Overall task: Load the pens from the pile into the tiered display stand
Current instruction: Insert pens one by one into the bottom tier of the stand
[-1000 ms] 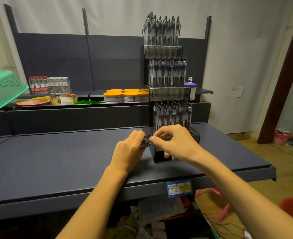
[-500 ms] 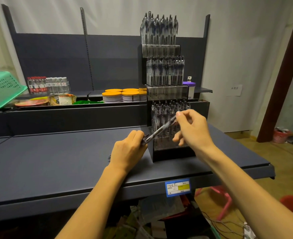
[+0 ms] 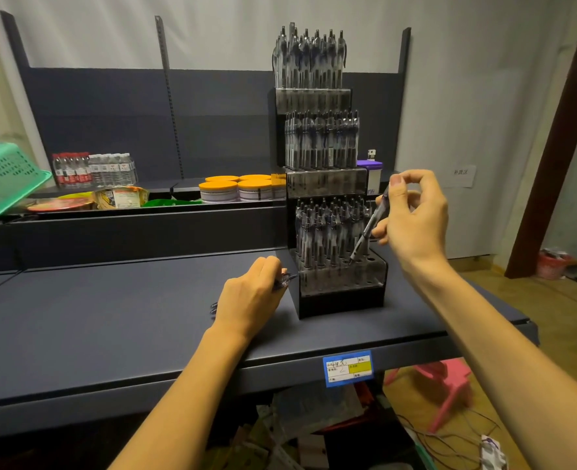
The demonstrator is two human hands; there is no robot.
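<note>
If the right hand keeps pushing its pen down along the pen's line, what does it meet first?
Likely a hole in the front row of the stand's bottom tier: the pen in the right hand points there, tip at the holes. Depth is unclear.

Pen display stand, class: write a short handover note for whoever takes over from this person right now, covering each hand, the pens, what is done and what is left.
Right hand: pinches one pen, tilted, tip at a hole in the bottom tier's front right.
Left hand: rests on the shelf left of the tiered display stand, gripping a few spare pens.
Done: top and middle tiers look full; bottom tier mostly filled.
Left: seat this pen, then fill the open front-right holes from the left hand. No other loose pile is visible.
</note>
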